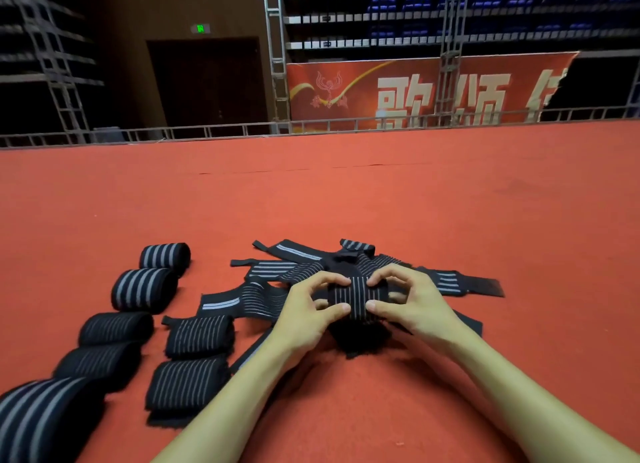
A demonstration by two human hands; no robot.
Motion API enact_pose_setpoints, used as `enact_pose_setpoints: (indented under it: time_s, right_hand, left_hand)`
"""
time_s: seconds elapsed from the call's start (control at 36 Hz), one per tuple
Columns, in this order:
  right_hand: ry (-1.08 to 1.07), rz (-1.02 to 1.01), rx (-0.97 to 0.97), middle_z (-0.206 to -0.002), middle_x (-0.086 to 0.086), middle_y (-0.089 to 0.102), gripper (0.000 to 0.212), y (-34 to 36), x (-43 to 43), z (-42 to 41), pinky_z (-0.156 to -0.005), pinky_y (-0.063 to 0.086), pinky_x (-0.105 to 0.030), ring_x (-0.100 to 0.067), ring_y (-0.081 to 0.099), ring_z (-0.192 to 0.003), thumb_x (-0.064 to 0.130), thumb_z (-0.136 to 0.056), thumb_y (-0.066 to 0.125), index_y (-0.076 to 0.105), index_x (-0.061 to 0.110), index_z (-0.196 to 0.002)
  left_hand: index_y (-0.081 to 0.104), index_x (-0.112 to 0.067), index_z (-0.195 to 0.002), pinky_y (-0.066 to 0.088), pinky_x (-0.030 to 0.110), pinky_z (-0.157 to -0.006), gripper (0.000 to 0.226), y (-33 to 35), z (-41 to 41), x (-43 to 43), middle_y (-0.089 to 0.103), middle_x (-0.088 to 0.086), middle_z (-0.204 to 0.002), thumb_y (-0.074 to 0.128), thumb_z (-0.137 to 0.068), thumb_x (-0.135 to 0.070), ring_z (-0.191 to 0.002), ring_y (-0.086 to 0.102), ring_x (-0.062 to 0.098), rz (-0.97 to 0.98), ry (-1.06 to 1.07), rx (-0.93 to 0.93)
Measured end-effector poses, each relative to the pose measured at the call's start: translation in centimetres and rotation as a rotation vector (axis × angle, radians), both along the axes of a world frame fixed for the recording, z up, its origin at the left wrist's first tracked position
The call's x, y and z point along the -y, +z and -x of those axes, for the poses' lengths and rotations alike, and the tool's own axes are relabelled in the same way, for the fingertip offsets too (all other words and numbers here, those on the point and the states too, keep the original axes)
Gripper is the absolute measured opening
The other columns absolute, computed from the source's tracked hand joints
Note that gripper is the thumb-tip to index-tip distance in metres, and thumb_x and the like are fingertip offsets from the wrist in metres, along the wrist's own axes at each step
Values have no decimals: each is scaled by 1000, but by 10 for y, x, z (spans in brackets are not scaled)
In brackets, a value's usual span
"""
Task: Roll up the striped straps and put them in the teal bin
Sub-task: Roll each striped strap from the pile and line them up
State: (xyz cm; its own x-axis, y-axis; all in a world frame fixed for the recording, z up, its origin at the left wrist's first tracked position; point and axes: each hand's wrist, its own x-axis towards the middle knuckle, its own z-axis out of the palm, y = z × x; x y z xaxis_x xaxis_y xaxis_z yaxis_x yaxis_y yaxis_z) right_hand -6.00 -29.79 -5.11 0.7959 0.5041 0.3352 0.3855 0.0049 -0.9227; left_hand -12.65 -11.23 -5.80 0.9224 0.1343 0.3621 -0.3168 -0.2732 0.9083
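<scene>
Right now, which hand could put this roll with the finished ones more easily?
Probably the left hand: it pinches the roll like the right hand, but the finished rolls lie on its side.

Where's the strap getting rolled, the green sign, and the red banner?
strap getting rolled (358, 298): head view, striped middle of the roll.
green sign (200, 28): head view, its glowing centre.
red banner (360, 105): head view, red patch left of the letters.
</scene>
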Motion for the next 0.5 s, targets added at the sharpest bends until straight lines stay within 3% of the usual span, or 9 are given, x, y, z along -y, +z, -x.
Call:
enact_pose_setpoints:
  time_s: [0.11, 0.22, 0.33, 0.42, 0.5]
  right_hand:
    - [20, 46, 49, -94, -3, 68, 28, 6, -7, 28, -74, 58, -32, -20, 68, -83, -7, -77, 78, 65, 13, -89]
    - [41, 58, 64, -89, -2, 68, 30, 3, -21, 60, -77, 56, -37, -16, 66, -79, -5, -76, 80, 66, 19, -87]
    - [62, 93, 85, -89, -5, 68, 31, -1, -39, 93, -78, 55, -36, -13, 63, -75, -3, -74, 82, 66, 20, -87]
    - [75, 96, 101, -93, -19, 69, 31, -3, -53, 116, -81, 57, -42, -17, 63, -77, 4, -70, 84, 66, 25, -85]
    - [81, 112, 123, -93, -11, 70, 30, -7, -70, 137, -81, 57, -43, -27, 67, -76, 13, -67, 84, 66, 30, -83]
  left_hand:
    - [71, -23, -99, 52, 21, -84, 34, 3, 36, -6, 71, -2, -109, 75, -78, 4, -99, 65, 10, 27, 37, -9]
    - [71, -20, -99, 49, 12, -76, 33, 4, 78, -15, 70, -3, -102, 75, -79, 6, -84, 64, -7, 36, 66, -31]
    - [75, -34, -92, 52, 27, -79, 35, 2, 117, -33, 73, -8, -99, 77, -71, -7, -86, 66, 11, 31, 104, -66]
    - [75, -36, -91, 51, 23, -78, 34, 0, 144, -45, 72, -16, -97, 78, -72, -8, -82, 63, 7, 10, 154, -85]
    - [75, -31, -93, 47, 13, -81, 31, -3, 169, -58, 73, -15, -100, 78, -68, -13, -89, 64, -1, -15, 193, -57]
